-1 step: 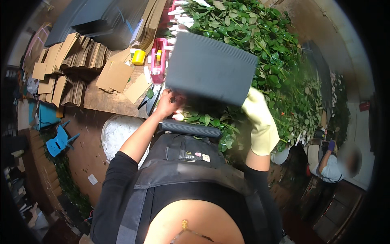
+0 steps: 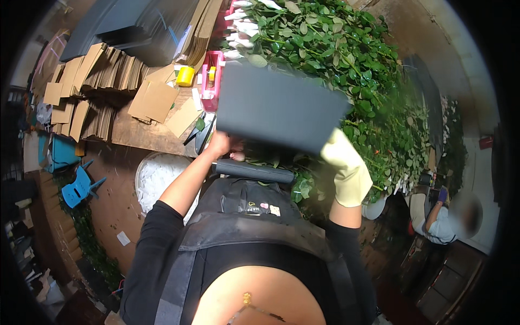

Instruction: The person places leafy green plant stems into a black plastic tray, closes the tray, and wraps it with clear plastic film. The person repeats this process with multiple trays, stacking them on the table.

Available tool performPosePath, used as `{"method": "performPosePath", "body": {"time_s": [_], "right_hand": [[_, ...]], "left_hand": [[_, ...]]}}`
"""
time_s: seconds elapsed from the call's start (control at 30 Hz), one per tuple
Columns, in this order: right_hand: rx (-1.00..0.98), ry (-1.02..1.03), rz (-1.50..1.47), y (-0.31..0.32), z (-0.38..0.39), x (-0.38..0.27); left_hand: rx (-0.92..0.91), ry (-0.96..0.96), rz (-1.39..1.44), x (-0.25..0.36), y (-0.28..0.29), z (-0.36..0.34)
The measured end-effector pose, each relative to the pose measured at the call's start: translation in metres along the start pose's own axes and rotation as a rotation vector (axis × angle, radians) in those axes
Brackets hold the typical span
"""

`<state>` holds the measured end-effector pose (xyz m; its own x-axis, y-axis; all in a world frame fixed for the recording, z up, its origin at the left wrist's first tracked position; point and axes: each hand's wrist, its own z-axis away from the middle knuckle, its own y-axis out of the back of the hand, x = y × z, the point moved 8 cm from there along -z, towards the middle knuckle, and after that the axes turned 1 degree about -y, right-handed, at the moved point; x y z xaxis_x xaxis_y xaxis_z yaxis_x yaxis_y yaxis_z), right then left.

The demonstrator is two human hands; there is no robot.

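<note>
A dark grey flat sheet (image 2: 281, 105), blurred by motion, spans the space between my hands above the workbench. My bare left hand (image 2: 221, 144) is closed at its lower left corner, with the fingers partly hidden. At the lower right corner, my right hand (image 2: 342, 157), in a pale yellow rubber glove, grips the sheet; its fingertips are behind it. Beneath the sheet, a pale pink rose head (image 2: 237, 156) and some leaves peep out near my left hand. A ribbed dark roll-like edge (image 2: 254, 171) lies closest to my apron.
Leafy rose stems (image 2: 346, 59) heap along the far right. Left of the sheet are a pink tape dispenser (image 2: 212, 81), scissors (image 2: 194, 135), yellow tape (image 2: 185, 76) and cardboard pieces (image 2: 151, 101). A white bin (image 2: 162, 181) and blue stool (image 2: 81, 184) stand lower left; a person (image 2: 439, 216) works at right.
The grey sheet has come down toward me and tilted, its right end lower. It covers more of the leaves near my left hand. Both hands have shifted slightly.
</note>
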<state>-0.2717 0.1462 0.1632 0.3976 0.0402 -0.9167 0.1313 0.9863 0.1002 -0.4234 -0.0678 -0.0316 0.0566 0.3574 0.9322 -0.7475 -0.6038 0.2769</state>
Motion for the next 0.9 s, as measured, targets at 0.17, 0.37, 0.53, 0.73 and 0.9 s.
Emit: {"method": "performPosePath", "body": {"time_s": [0.17,0.37,0.53,0.73,0.9], "right_hand": [[-0.07,0.146,1.074,-0.068,-0.028,0.026],[-0.264,-0.103,1.423,-0.095,-0.047,0.08],[-0.295,-0.101,1.448,-0.093,-0.048,0.071],[-0.415,-0.235,0.525,-0.102,-0.004,-0.027],[-0.328,0.083,1.341,-0.156,-0.027,0.049]], "left_hand": [[-0.238,-0.312,-0.055,0.017,0.028,-0.003],[-0.32,-0.495,-0.941,0.108,0.019,0.02],[-0.328,-0.911,-0.914,0.094,-0.035,0.029],[-0.311,-0.814,-0.986,0.08,-0.037,0.028],[-0.284,-0.855,-0.915,0.073,-0.049,0.022]]}}
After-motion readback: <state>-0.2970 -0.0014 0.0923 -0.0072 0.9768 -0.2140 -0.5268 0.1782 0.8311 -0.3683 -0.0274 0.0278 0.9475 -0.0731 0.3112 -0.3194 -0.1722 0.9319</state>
